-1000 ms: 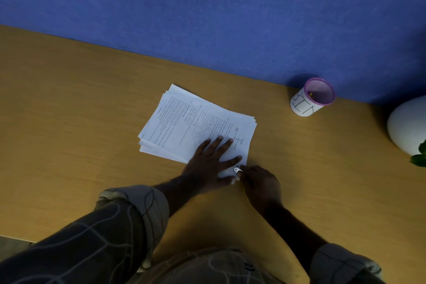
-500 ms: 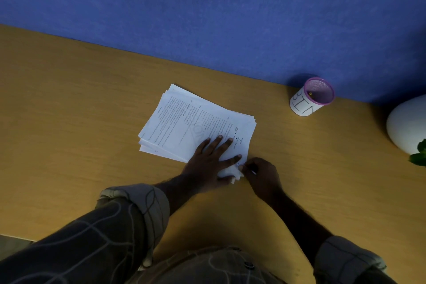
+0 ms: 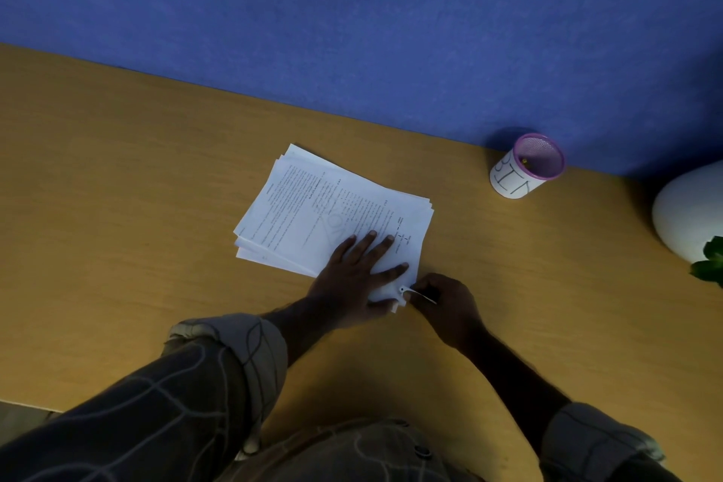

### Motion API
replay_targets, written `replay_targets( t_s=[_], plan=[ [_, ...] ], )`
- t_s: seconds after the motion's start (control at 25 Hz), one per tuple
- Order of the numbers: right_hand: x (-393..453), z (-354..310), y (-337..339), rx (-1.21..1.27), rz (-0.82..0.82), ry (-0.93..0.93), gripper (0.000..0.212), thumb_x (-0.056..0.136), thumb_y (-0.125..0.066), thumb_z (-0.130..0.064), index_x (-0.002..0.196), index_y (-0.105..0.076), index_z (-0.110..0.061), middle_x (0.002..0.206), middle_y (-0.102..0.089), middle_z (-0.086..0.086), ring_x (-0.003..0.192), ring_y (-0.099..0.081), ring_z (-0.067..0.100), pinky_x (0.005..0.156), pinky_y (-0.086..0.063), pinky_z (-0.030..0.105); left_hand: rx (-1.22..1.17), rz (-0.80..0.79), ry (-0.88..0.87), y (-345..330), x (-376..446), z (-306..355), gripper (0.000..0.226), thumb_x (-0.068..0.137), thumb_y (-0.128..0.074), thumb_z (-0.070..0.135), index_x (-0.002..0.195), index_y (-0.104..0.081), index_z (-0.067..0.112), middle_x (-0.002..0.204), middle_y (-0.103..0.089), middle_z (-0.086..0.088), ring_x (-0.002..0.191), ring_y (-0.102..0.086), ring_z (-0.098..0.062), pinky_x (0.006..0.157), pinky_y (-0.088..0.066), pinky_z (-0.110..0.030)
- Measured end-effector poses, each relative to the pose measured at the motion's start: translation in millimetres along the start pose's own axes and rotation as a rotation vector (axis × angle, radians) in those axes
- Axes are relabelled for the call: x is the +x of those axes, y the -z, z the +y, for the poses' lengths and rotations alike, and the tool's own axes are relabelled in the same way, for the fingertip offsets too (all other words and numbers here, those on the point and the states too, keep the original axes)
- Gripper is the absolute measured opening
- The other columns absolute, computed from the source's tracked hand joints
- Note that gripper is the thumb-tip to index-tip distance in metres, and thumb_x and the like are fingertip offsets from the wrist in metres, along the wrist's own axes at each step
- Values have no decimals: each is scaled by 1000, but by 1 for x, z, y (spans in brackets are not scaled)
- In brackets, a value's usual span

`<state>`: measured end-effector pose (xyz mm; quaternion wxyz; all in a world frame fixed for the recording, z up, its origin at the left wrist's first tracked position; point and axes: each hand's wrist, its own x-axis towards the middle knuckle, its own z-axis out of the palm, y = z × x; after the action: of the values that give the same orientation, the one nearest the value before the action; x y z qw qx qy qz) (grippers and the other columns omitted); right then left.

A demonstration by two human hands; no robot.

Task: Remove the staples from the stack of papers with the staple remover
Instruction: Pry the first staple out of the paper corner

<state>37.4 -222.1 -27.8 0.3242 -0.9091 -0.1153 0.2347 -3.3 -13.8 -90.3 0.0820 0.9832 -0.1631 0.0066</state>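
A: Right hand (image 3: 446,309) shifted slightly at the corner since 0.5 s ago, fingers curled on the staple remover (image 3: 416,293).
B: Left hand (image 3: 354,278)?
A: Unmoved, flat, pressing the stack of papers (image 3: 313,215) on the desk (image 3: 117,207).

An office: a wooden desk (image 3: 117,207) against a blue felt partition (image 3: 352,31), printed papers (image 3: 313,207), a mesh pen cup (image 3: 526,166)

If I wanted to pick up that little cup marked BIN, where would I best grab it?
Probably round the white side wall of the cup, coming from the front or right. It stands upright near the blue wall, so the back is cramped. The pink rim is open, so pinching it from above might also work.
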Motion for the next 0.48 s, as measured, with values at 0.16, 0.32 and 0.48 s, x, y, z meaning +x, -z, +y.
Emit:
replay_targets(
  t_s=[0.16, 0.32, 0.48],
  plan=[
    [-9, -2, -9, -8, 54, 8, 7, 88, -67, -38, 89, -66, -31, 80, -67, -14, 70, -62, 0, 63, -52, 23, -4, 1, 2, 2, -1, 1, 69, 90, -40, 69, 152, -29, 40, 167, -15, -7, 153, -12, -35, 121, -16, -57],
    [-15, 1, -18, -131, 155, 96, 12, 91, -63, -37, 98, -67, -28, 92, -67, -12, 76, -59, 2, 66, -47, 21, -3, 0, 0, 4, 0, 2, 68, 91, -40, 69, 151, -31, 39, 166, -17, -8, 152, -14, -36, 121, -14, -56],
    [-13, 0, -23, -179, 198, 140, 16, 94, -57, -40, 97, -66, -28, 88, -67, -9, 73, -58, 4, 63, -46, 22, -15, 6, 2, 5, 0, 2, 68, 90, -42, 68, 151, -34, 39, 166, -19, -9, 152, -16, -36, 121, -16, -57]
  ],
)
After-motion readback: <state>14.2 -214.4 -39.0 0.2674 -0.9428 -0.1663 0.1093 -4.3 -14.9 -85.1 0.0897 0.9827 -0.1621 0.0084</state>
